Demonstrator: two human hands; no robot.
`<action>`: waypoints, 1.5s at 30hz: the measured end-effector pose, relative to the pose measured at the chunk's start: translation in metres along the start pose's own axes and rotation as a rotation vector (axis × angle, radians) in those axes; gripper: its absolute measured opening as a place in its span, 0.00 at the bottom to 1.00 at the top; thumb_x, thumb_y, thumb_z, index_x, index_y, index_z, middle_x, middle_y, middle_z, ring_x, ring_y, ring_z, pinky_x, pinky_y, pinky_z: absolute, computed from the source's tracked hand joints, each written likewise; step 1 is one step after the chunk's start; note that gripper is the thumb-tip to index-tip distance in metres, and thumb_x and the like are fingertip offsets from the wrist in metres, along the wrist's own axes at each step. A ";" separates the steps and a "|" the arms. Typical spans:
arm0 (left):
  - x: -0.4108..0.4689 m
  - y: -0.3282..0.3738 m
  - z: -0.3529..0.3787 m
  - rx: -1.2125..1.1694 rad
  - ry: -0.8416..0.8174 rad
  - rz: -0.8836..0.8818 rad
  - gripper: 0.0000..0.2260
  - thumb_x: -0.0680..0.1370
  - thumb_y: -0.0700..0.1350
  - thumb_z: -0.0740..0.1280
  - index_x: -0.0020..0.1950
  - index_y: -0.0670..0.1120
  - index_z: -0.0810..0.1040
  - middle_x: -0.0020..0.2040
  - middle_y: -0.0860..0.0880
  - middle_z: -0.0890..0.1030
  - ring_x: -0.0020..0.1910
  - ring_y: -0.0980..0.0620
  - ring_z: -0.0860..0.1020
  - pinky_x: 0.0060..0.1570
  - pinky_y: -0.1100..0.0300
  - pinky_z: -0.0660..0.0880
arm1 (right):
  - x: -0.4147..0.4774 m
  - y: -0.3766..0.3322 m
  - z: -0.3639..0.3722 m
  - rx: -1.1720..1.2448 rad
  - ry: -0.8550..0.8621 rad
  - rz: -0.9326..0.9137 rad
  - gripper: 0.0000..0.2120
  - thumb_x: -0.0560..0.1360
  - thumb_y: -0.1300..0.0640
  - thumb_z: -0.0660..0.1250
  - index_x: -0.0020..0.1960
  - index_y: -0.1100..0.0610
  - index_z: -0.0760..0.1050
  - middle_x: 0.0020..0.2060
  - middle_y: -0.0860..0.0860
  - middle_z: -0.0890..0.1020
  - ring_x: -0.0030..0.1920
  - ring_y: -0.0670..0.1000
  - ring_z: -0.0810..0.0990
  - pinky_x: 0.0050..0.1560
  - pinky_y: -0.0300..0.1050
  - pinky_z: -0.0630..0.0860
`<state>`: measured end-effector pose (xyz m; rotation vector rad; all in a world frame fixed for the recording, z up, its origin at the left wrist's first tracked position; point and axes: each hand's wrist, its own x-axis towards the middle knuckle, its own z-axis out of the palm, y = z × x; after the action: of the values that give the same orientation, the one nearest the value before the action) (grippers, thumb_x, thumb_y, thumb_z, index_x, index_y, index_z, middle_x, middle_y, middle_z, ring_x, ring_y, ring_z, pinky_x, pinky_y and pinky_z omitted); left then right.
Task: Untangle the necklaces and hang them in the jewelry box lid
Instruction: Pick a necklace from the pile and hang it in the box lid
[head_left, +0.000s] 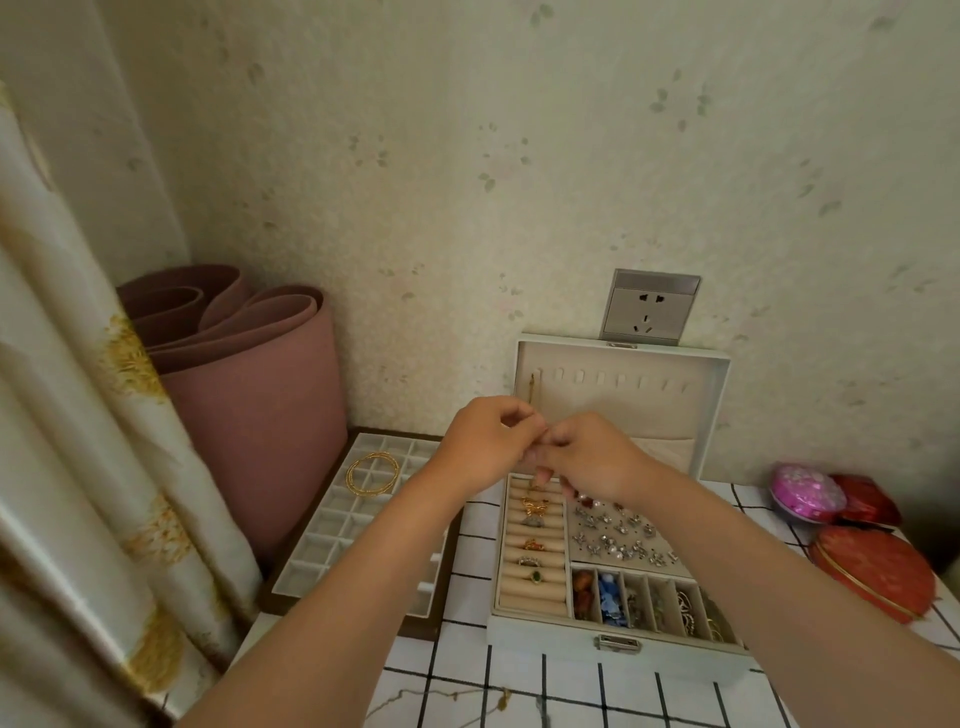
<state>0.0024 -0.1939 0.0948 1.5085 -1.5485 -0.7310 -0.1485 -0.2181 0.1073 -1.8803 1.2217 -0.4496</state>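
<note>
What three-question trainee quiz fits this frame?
1. True or false: the jewelry box lid is shut.
2. How many chains hang from the lid's hooks? A none, B one, C five.
3. Fill in: the tray holding the gold loops sits to the ___ of the box.
Key: 1 false, it stands open. 2 B, one gold chain on the leftmost hook. 3 left.

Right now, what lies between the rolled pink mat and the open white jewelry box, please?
In the head view, a white gridded tray holding gold chains.
</note>
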 end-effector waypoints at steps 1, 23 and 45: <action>-0.001 -0.001 0.000 0.036 0.010 0.009 0.08 0.79 0.46 0.66 0.47 0.47 0.85 0.42 0.55 0.83 0.42 0.60 0.77 0.47 0.62 0.72 | 0.001 -0.001 -0.004 -0.010 0.026 -0.014 0.08 0.78 0.55 0.69 0.42 0.56 0.84 0.35 0.51 0.86 0.22 0.42 0.74 0.28 0.37 0.72; -0.001 -0.025 0.026 1.028 -0.041 0.341 0.24 0.75 0.42 0.64 0.71 0.46 0.67 0.66 0.47 0.68 0.56 0.48 0.71 0.39 0.56 0.66 | 0.045 0.010 -0.019 -0.495 0.341 -0.197 0.09 0.73 0.61 0.66 0.35 0.57 0.81 0.31 0.52 0.82 0.34 0.54 0.80 0.35 0.47 0.77; -0.020 -0.036 -0.001 0.799 0.038 0.494 0.23 0.74 0.41 0.68 0.69 0.46 0.74 0.67 0.48 0.73 0.59 0.48 0.75 0.47 0.52 0.78 | 0.019 0.013 -0.003 -0.558 0.269 -0.150 0.13 0.78 0.57 0.65 0.60 0.49 0.81 0.56 0.49 0.84 0.58 0.53 0.81 0.57 0.53 0.79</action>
<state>0.0196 -0.1776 0.0610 1.5330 -2.2051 0.2435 -0.1493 -0.2384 0.0958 -2.4571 1.4990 -0.4882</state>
